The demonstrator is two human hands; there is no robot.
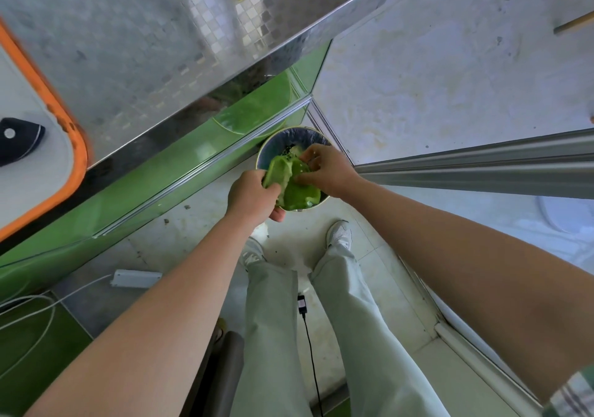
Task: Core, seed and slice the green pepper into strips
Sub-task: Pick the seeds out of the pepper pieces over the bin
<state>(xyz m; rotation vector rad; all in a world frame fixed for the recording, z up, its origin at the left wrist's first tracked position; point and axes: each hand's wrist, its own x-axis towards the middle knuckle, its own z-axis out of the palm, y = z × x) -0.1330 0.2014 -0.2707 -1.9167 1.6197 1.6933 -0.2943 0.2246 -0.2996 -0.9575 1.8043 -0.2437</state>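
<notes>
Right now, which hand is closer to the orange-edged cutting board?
Left. The left hand grips the green pepper on the side facing the cutting board; the right hand is on the pepper's far side.

At the centre of the frame both hands hold an opened green pepper (291,185) over a round bin (262,153) lined with a dark bag. The left hand (252,196) grips the pepper's left edge; the right hand (324,170) has its fingers inside the pale cavity. Below them are two legs in pale trousers (276,320) and white shoes (339,233) on a tiled floor. A steel surface (128,47) fills the upper left, with an orange-rimmed cutting board (35,159) at the left edge
</notes>
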